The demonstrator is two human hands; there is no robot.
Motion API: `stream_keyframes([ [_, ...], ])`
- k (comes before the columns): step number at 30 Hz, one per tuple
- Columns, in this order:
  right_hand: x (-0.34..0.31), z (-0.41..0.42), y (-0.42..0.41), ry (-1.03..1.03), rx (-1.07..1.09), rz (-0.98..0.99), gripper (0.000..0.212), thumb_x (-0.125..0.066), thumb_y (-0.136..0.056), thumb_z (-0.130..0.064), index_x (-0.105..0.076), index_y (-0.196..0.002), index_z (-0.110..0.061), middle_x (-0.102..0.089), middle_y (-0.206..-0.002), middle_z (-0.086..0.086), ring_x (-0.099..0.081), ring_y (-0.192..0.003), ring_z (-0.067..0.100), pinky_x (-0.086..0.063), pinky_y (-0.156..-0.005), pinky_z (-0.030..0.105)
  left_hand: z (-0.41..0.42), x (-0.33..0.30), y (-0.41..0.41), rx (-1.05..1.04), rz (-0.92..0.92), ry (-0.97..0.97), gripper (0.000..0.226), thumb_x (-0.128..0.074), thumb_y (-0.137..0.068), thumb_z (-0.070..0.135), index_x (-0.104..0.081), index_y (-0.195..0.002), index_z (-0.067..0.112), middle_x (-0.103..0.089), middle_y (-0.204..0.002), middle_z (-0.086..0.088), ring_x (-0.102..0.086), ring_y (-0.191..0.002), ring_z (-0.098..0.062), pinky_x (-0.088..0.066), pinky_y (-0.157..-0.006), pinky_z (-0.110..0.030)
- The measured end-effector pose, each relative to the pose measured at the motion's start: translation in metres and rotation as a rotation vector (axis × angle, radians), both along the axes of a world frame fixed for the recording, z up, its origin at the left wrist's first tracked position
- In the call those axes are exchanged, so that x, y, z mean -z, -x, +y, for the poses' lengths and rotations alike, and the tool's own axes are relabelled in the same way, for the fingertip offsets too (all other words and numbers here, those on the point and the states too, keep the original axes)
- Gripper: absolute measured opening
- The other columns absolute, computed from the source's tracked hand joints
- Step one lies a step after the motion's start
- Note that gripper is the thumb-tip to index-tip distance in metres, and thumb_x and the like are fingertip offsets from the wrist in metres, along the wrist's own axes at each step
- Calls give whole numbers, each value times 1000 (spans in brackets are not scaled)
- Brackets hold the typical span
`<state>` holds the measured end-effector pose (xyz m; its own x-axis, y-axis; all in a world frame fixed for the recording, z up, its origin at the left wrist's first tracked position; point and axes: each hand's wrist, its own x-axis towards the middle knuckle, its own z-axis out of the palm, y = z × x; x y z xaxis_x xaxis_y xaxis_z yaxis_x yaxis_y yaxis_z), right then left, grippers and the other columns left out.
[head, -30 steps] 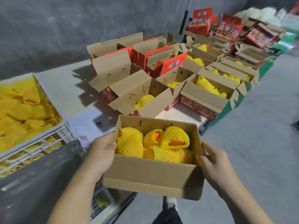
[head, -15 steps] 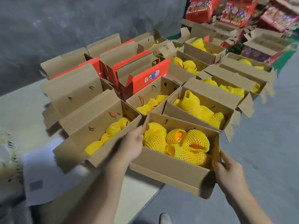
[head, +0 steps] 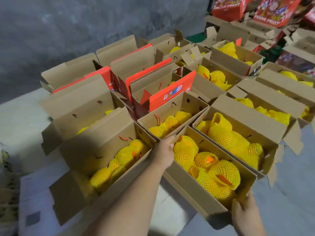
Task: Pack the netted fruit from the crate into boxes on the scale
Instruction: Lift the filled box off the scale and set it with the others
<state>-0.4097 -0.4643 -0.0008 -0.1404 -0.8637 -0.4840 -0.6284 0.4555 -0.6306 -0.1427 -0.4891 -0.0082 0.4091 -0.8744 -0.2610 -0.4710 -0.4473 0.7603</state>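
The filled box [head: 202, 181] sat at lower centre of the frame, left hand [head: 164, 152] gripping its far end, right hand [head: 243, 208] its near corner. It looked heavy; the netted fruit [head: 213, 169] seemed soft, so the ends suited holding.

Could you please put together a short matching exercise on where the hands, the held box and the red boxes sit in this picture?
Things:
1. left hand
2. right hand
3. held box
4. red boxes

Places or states:
A. stacked at the top right, printed FRESH FRUIT
B. grips the far end of the held box
C. open and full of netted fruit
D. grips the near corner of the held box

Pairs: 1-B, 2-D, 3-C, 4-A
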Motion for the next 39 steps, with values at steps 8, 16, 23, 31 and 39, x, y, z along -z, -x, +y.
stream_keyframes([
  [8,-19,-8,-13,194,-12,100,115,-90,-70,-6,-19,-161,-5,-32,-159,28,-30,-147,47,-23,-121,57,49,-1,8,-194,-15,94,37,-47,-109,34,-59,-144,33,-62,-142,14,-55,-131,-9,-45,-103,-24],
  [16,-15,2,-110,347,-936,-71,86,-66,-98,-34,-10,-164,-33,10,-172,-4,11,-159,18,2,-127,37,129,-23,-3,-442,-468,341,24,-63,-101,18,-70,-123,22,-70,-121,8,-59,-110,-2,-46,-94,-14],
  [23,-27,18,-153,534,-1385,3,77,-57,-97,-48,-20,-162,-30,-16,-169,2,-16,-156,26,-18,-126,37,212,1,-38,-366,-497,-402,19,-54,-107,28,-67,-114,16,-65,-107,-1,-66,-107,-24,-49,-84,-20],
  [31,-15,26,-163,411,-1372,-51,62,-49,-104,-43,-32,-159,-20,-39,-160,6,-36,-148,27,-33,-120,40,314,3,30,-559,-494,-171,17,-68,-98,41,-67,-98,24,-71,-91,6,-69,-85,-20,-52,-73,-32],
  [39,13,78,-127,134,-1501,-250,23,-50,-104,-45,-55,-126,-44,-66,-119,-11,-65,-110,12,-47,-87,24,398,11,67,-950,-517,-107,35,-50,-93,67,-65,-92,36,-66,-89,16,-62,-82,-10,-47,-69,-33],
])
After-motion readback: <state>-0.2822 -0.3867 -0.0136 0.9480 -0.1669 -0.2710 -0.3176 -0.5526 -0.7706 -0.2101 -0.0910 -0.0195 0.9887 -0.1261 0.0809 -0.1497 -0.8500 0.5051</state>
